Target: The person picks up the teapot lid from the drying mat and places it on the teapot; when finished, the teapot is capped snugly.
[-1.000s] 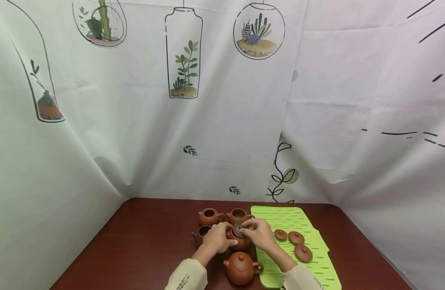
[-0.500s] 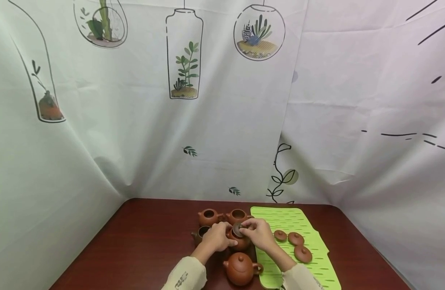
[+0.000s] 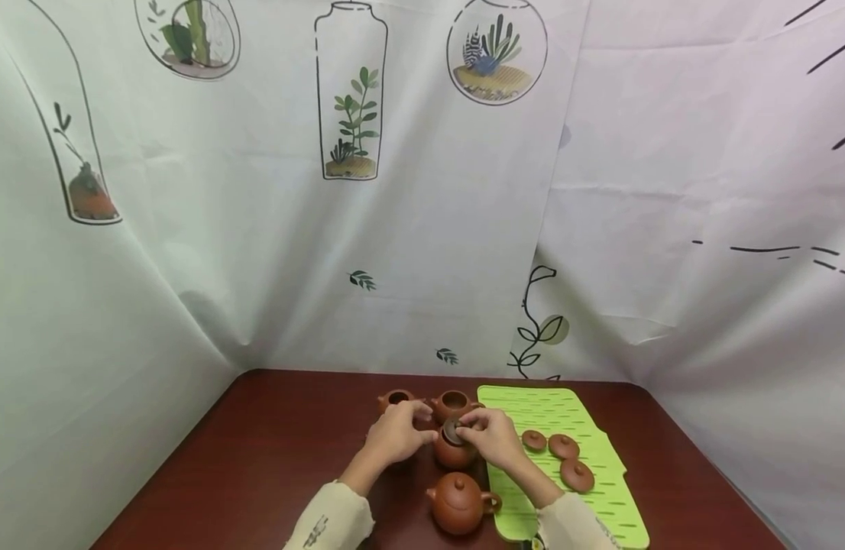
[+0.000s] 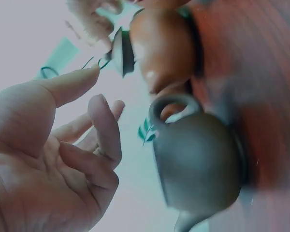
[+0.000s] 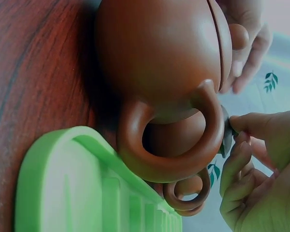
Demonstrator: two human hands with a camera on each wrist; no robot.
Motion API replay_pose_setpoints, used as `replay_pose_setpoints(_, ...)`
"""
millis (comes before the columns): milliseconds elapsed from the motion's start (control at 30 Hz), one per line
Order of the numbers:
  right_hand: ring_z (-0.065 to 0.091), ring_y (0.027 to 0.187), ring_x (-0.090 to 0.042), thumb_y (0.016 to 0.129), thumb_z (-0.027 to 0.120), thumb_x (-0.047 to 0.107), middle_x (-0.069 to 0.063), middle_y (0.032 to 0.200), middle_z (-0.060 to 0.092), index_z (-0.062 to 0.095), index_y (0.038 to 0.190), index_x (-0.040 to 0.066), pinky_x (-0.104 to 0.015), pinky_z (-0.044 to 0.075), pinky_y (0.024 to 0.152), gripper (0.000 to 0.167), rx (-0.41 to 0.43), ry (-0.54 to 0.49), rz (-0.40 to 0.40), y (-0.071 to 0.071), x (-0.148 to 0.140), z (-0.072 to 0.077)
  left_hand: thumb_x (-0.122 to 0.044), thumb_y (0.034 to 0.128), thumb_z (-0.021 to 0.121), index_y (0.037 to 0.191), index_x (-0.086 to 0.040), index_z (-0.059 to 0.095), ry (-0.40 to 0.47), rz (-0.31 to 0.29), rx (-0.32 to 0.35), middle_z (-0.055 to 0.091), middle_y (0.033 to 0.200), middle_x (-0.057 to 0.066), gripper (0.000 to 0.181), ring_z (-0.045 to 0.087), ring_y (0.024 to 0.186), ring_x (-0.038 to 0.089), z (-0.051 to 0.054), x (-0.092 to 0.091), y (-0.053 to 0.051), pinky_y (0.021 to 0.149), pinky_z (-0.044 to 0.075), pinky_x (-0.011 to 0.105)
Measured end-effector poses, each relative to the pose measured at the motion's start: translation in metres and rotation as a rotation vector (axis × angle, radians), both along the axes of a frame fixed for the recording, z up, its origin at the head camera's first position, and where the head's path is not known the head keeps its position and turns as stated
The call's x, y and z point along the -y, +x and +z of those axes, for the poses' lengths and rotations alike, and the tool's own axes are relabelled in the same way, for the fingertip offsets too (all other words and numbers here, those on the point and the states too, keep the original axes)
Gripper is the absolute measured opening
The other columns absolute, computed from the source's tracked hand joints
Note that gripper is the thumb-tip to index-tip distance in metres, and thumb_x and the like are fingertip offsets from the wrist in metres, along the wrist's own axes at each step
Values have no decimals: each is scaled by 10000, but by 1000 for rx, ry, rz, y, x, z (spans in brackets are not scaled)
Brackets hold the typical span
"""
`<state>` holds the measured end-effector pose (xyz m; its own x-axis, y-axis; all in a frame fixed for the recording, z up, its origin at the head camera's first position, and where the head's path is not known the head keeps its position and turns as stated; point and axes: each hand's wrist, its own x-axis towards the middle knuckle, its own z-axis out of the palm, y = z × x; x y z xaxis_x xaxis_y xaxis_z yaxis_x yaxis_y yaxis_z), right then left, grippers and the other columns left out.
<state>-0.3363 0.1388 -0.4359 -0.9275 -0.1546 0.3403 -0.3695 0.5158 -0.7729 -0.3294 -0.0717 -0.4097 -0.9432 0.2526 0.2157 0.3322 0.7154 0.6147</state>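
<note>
On the left of the dark red table (image 3: 209, 458), the left hand (image 3: 395, 434) is holding nothing: its thumb and fingertips are standing well apart, the other fingers bending loosely. Beside it, a dark teapot (image 4: 198, 159) is sitting lidless, hidden behind this hand in the head view. A lidless reddish teapot (image 3: 399, 397) is standing beyond, partly covered by the fingers. To the right, a brown teapot (image 3: 454, 456) is standing upright between the two hands, just beside the left thumb. At its mouth a dark lid (image 3: 453, 432) is tilting; whether it is touching the rim, I cannot tell. The right hand (image 3: 494, 437) is pinching this lid narrowly between thumb and fingers, so the lid is lying right at the fingertips. Another open teapot (image 3: 453, 405) is standing behind, and a lidded teapot (image 3: 457, 506) in front. Farther right, three reddish-brown lids (image 3: 577, 475) are resting on a green mat (image 3: 553, 405). Dark marks are showing on the left sleeve (image 3: 336, 516) and right sleeve (image 3: 574, 523), too small to read.
</note>
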Motion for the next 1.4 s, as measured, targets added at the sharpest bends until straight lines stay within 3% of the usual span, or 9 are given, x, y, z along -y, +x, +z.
replay_pose_setpoints(133,522,570,-95,852,792,150,13,677,608,756,919,65,-243,427,507,115,-4,-4,12,0,1,-1,-351,854,791,1168,-238,698,9,75,-55,688,1102,-43,346,654,1007,243,1,18,0,751,496,535)
replay_pose_setpoints(300,524,567,-91,854,791,157,14,670,607,756,926,66,-248,431,506,122,0,-7,14,0,0,-2,-392,834,802,1220,-196,680,19,160,-68,644,1251,59,450,625,1096,305,-9,43,-2,771,496,553)
replay_pose_setpoints(533,507,544,-85,857,781,147,15,642,594,758,916,66,-249,421,495,103,-10,-4,3,2,-1,-1,-457,768,841,1267,-162,656,10,129,21,592,1343,104,609,538,1236,387,-21,63,-4,856,437,654)
replay_pose_setpoints(833,512,557,-104,852,782,149,29,644,582,756,896,92,-255,437,515,77,-6,6,-8,-1,6,5,-339,744,885,1269,-84,647,39,59,62,633,1247,147,631,604,1110,369,-30,71,-7,820,496,548)
replay_pose_setpoints(1167,530,547,-117,871,770,176,19,642,602,750,940,92,-269,442,515,110,-11,14,26,-2,11,12,-299,752,884,1219,-94,678,74,65,83,651,1187,148,551,617,1076,368,-33,71,-7,793,511,516)
replay_pose_setpoints(1400,572,608,-121,880,765,197,17,710,636,749,956,95,-288,476,548,128,-16,11,48,-4,19,17,-314,734,895,1200,-130,693,37,125,115,675,1163,96,541,620,1090,354,-28,69,-7,815,488,562)
